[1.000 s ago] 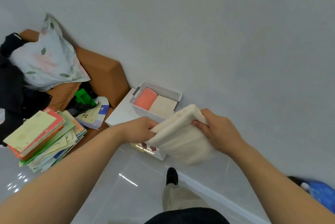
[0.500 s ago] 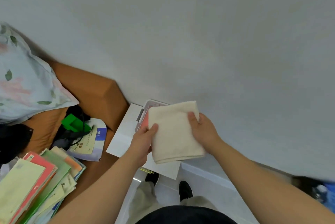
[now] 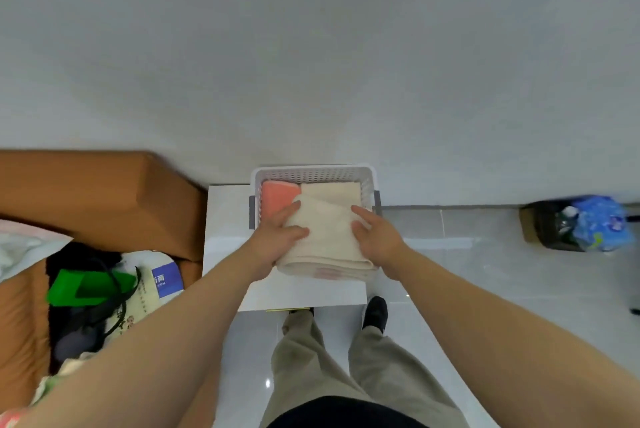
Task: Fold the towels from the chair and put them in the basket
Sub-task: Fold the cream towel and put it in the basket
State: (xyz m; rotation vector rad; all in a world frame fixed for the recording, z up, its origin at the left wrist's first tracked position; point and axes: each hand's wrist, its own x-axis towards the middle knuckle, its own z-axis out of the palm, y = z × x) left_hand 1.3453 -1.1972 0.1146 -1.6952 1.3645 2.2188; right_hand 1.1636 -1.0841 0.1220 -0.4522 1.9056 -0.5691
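1. while both hands grip it, the folded cream towel (image 3: 325,237) sits over the near rim of the basket (image 3: 313,173), its far edge above the basket's inside and its near folded edge over the white table (image 3: 227,220); whether it touches the rim cannot be told.
2. the left hand (image 3: 277,240) grips the towel's left side, with its fingers curled over the top.
3. the right hand (image 3: 375,237) grips the right side in the same way, with its fingers laid over the top of the cloth.
4. the basket is white and perforated, with dark handles at its sides; it stands on the white table against the wall.
5. inside it a pink towel (image 3: 278,199) lies on the left and another cream towel (image 3: 332,190) on the right, side by side and flat.
6. a brown chair (image 3: 104,192) stands just left of the table, and on its seat lie dark clothes, a green object (image 3: 86,285) and a printed bag (image 3: 166,280).
7. well apart on the right, a dark bin (image 3: 547,230) stands by the wall on the tiled floor, with a blue bag (image 3: 599,223) in it.
8. the person's black shoe (image 3: 375,313) and beige trousers (image 3: 304,358) show below the table's near edge.
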